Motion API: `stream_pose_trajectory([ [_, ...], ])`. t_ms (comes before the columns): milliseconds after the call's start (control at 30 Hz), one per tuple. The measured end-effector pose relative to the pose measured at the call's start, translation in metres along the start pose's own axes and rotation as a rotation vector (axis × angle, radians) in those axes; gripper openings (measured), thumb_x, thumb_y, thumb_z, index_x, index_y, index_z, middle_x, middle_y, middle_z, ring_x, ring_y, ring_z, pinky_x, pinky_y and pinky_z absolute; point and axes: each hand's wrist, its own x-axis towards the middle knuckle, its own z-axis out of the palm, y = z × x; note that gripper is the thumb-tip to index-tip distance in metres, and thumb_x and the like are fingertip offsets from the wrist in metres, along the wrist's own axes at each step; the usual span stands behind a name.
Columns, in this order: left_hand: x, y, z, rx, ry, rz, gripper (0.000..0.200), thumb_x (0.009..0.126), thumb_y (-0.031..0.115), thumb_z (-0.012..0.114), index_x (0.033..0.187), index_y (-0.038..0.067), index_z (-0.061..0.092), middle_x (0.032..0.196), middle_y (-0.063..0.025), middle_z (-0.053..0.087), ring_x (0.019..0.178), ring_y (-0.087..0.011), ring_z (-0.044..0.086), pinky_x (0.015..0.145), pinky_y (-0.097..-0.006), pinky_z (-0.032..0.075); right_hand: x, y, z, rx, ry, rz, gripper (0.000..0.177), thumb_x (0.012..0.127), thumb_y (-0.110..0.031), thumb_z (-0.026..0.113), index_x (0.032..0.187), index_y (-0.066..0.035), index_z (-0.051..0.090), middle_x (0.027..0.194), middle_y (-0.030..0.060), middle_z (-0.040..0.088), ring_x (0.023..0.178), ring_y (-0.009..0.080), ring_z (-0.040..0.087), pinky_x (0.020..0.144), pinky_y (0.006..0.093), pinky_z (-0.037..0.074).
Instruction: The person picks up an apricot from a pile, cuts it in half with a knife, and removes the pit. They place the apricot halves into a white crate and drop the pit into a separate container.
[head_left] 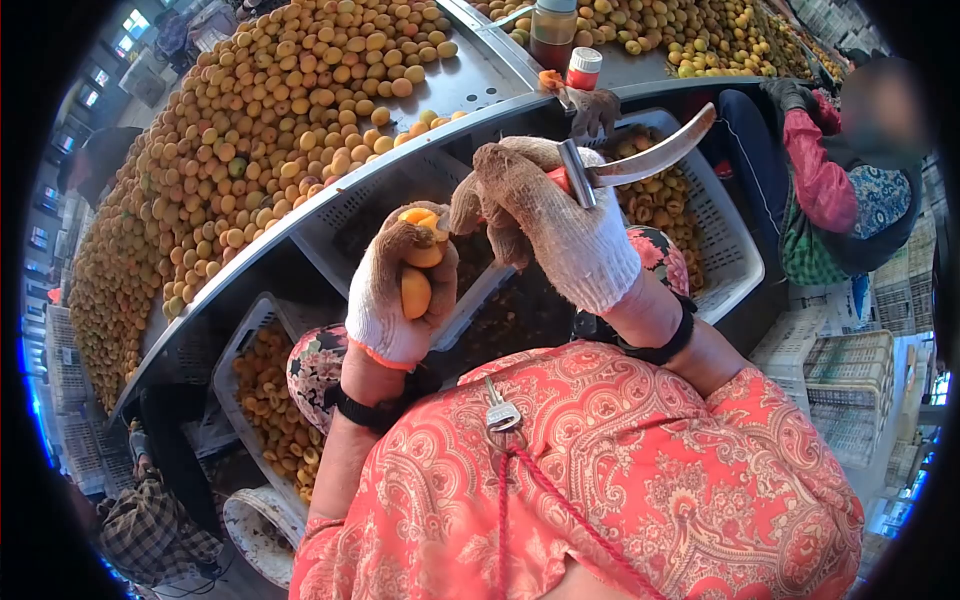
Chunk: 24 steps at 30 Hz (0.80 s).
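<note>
My left hand (388,290), in a soiled white knit glove, is closed around apricots. A cut apricot (422,252) with orange flesh showing sits at its fingertips, and another orange piece (415,293) lies against the palm. Close beside it, my right hand (560,220), gloved the same way, is wrapped round a knife (655,155). The curved blade points up and to the right, away from the fruit; the fingers hide most of its red handle. The right fingertips come right up to the cut apricot.
A metal table (478,75) heaped with whole apricots (290,90) curves ahead. Crates of cut apricots stand left (232,385) and right (735,215) of my knees. On the table rim are a red jar (584,70) and a bottle (552,35). A person (835,190) sits at the right.
</note>
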Motion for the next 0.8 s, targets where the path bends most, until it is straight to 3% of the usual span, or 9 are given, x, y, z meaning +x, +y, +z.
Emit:
stream_pose_trajectory([
  [33, -0.001, 0.0, 0.005, 0.058, 0.017, 0.063, 0.019, 0.093, 0.022, 0.061, 0.107, 0.009, 0.06, 0.099, -0.0044, 0.062, 0.082, -0.0126, 0.064, 0.059, -0.021, 0.052, 0.001, 0.0, 0.0, 0.001, -0.001, 0.0, 0.029, 0.1, -0.028, 0.057, 0.096, -0.001, 0.066, 0.08, 0.011, 0.071, 0.048, 0.0077, 0.052, 0.041, 0.0212, 0.038],
  [100, -0.002, -0.001, 0.008, 0.102, 0.073, 0.064, 0.019, 0.093, 0.021, 0.06, 0.109, 0.009, 0.06, 0.101, -0.0034, 0.061, 0.083, -0.0113, 0.063, 0.059, -0.0198, 0.051, 0.001, -0.002, -0.001, 0.064, -0.054, 0.037, 0.022, 0.098, -0.02, 0.06, 0.103, -0.001, 0.069, 0.07, 0.001, 0.065, 0.051, 0.0045, 0.053, 0.043, 0.021, 0.04],
  [333, -0.003, -0.006, 0.008, 0.328, 0.047, 0.212, 0.022, 0.094, 0.021, 0.057, 0.113, 0.009, 0.058, 0.094, -0.0014, 0.06, 0.071, -0.0059, 0.054, 0.052, -0.0162, 0.04, 0.003, -0.008, 0.002, -0.061, -0.098, 0.018, 0.023, 0.098, -0.022, 0.059, 0.095, -0.002, 0.069, 0.068, 0.0001, 0.063, 0.048, 0.0052, 0.053, 0.042, 0.0212, 0.039],
  [500, -0.009, -0.004, 0.013, 0.509, 0.072, 0.259, 0.026, 0.092, 0.022, 0.055, 0.115, 0.009, 0.056, 0.092, 0.0016, 0.057, 0.068, -0.0051, 0.052, 0.049, -0.016, 0.035, 0.006, -0.009, 0.001, 0.102, -0.088, 0.168, 0.028, 0.099, -0.026, 0.059, 0.087, -0.003, 0.068, 0.064, -0.0001, 0.061, 0.045, 0.0068, 0.053, 0.04, 0.0213, 0.04],
  [567, -0.009, -0.005, 0.011, 0.545, 0.041, 0.266, 0.028, 0.092, 0.022, 0.056, 0.116, 0.008, 0.056, 0.092, 0.0011, 0.057, 0.067, -0.0053, 0.052, 0.048, -0.0163, 0.035, 0.002, -0.011, 0.006, 0.011, -0.084, 0.211, 0.025, 0.098, -0.025, 0.06, 0.088, -0.003, 0.068, 0.064, 0.0002, 0.061, 0.047, 0.0068, 0.053, 0.042, 0.0214, 0.04],
  [633, -0.007, -0.009, 0.012, 0.475, 0.016, 0.222, 0.025, 0.095, 0.023, 0.058, 0.115, 0.007, 0.057, 0.092, -0.0011, 0.06, 0.071, -0.0056, 0.054, 0.053, -0.0175, 0.04, 0.001, 0.006, 0.011, -0.23, -0.094, -0.26, 0.023, 0.098, -0.023, 0.061, 0.089, -0.003, 0.068, 0.065, -0.0001, 0.061, 0.049, 0.0063, 0.053, 0.044, 0.0215, 0.04],
  [700, -0.008, -0.009, 0.014, 0.48, 0.015, 0.243, 0.026, 0.096, 0.023, 0.058, 0.116, 0.008, 0.056, 0.093, -0.0012, 0.061, 0.074, -0.0059, 0.055, 0.055, -0.0176, 0.043, -0.002, 0.004, 0.012, -0.192, -0.043, -0.264, 0.021, 0.097, -0.021, 0.062, 0.09, -0.002, 0.068, 0.066, 0.0, 0.062, 0.051, 0.0059, 0.053, 0.046, 0.0218, 0.04],
  [767, -0.009, -0.007, 0.015, 0.395, -0.008, 0.231, 0.027, 0.095, 0.024, 0.058, 0.117, 0.008, 0.056, 0.095, -0.0019, 0.06, 0.075, -0.0062, 0.056, 0.059, -0.017, 0.044, -0.003, -0.011, 0.01, 0.046, -0.084, 0.118, 0.02, 0.098, -0.021, 0.061, 0.091, -0.003, 0.067, 0.067, 0.0001, 0.063, 0.049, 0.0058, 0.053, 0.043, 0.0223, 0.039],
  [800, -0.008, -0.007, 0.017, 0.403, 0.048, 0.231, 0.028, 0.095, 0.026, 0.059, 0.117, 0.009, 0.057, 0.095, -0.002, 0.059, 0.075, -0.0068, 0.056, 0.058, -0.0164, 0.045, -0.004, -0.009, 0.012, 0.1, 0.004, 0.133, 0.02, 0.098, -0.021, 0.061, 0.093, -0.002, 0.067, 0.068, 0.0015, 0.063, 0.046, 0.0064, 0.053, 0.04, 0.0222, 0.038],
])
